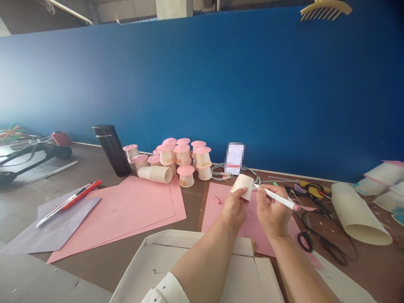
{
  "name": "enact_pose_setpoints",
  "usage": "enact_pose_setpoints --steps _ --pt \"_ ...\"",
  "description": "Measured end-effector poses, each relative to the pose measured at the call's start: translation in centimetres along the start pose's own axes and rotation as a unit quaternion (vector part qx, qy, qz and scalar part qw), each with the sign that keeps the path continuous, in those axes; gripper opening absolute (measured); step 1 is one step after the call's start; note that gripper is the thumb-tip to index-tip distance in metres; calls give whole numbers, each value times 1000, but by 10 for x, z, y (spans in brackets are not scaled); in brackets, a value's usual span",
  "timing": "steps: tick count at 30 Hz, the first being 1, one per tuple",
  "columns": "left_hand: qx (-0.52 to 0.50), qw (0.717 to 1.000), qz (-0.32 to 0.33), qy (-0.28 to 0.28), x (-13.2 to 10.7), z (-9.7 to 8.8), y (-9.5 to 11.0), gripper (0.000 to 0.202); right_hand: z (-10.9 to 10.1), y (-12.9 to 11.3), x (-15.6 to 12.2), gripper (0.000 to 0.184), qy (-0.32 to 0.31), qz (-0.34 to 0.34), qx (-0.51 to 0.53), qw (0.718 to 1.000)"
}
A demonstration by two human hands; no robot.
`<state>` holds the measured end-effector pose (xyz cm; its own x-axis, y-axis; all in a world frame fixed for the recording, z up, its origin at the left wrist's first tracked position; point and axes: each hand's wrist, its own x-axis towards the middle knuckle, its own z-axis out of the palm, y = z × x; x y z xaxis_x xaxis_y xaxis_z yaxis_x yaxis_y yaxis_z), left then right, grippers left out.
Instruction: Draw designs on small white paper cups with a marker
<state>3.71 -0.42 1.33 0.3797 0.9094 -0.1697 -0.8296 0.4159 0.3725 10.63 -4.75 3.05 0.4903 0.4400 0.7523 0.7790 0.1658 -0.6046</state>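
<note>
Left hand [235,208] grips a small paper cup [243,185], tilted, its thumb pressed along the side; right hand [274,212], closed around a white marker [279,196], brings the tip to the cup's edge. Whether the tip touches cannot be told.

If the left thumb squeezes too hard, the thin cup could dent. A loose hold could let its curved side turn, and the marker would then skid. Should the tip slip off, it could streak the left fingers or the pink sheet [252,230] beneath both hands.

Beyond the hands rises a blue wall [252,84]; brown desk [97,269] spreads around them. Pale cardboard [164,265] lies under the left forearm, towards the body. Larger pink sheets [126,206] are well left of the left hand, and a large pale tub [356,212] lies on its side to the right of the right hand. A black bottle [112,151] and a cluster of pink-topped cups [183,155] stand ahead and left. Black scissors [305,242], just beside the right forearm, could get in its way. A little pink cap [216,199] lies left of the left hand.
</note>
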Motion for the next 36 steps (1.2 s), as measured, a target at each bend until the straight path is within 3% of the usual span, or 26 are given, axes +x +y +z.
enact_pose_setpoints --steps 5,22,36 --pt "3 1000 -13 20 -2 3 2 31 -1 6 2 19 13 33 43 998" --pt "39 998 -24 -34 -4 2 2 25 0 -2 -1 18 -14 -10 -10 1000" --pt "73 994 13 -78 -7 4 4 28 -2 -4 -1 19 -40 -8 -23 999"
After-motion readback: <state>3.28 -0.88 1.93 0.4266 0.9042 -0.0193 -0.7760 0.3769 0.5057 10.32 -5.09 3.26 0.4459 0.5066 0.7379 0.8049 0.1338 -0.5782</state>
